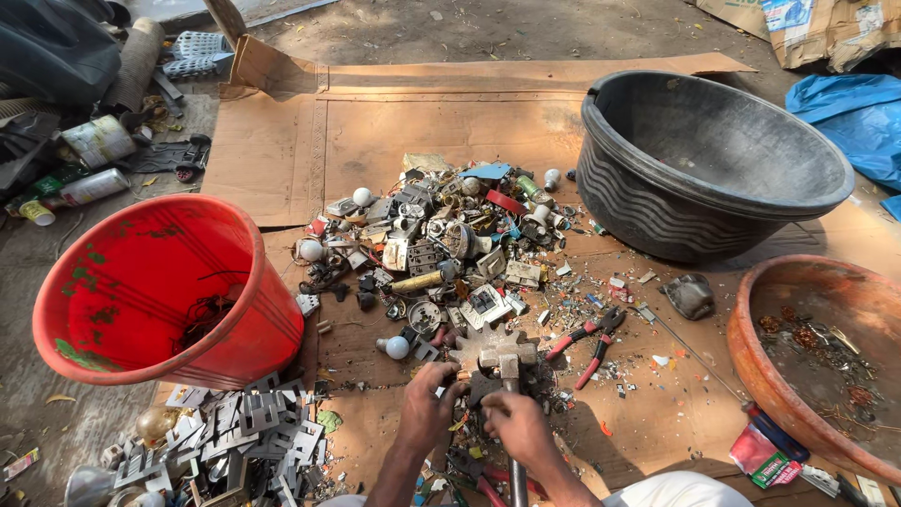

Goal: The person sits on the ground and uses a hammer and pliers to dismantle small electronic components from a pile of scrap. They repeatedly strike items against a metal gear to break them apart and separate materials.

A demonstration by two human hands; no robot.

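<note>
Now | right hand grips hammer | left hand just beside

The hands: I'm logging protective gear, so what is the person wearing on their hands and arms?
Nothing. The left hand and right hand are bare, with no gloves, rings or watch in view. Both forearms are uncovered too, with no sleeves showing up to the frame's bottom edge.
</note>
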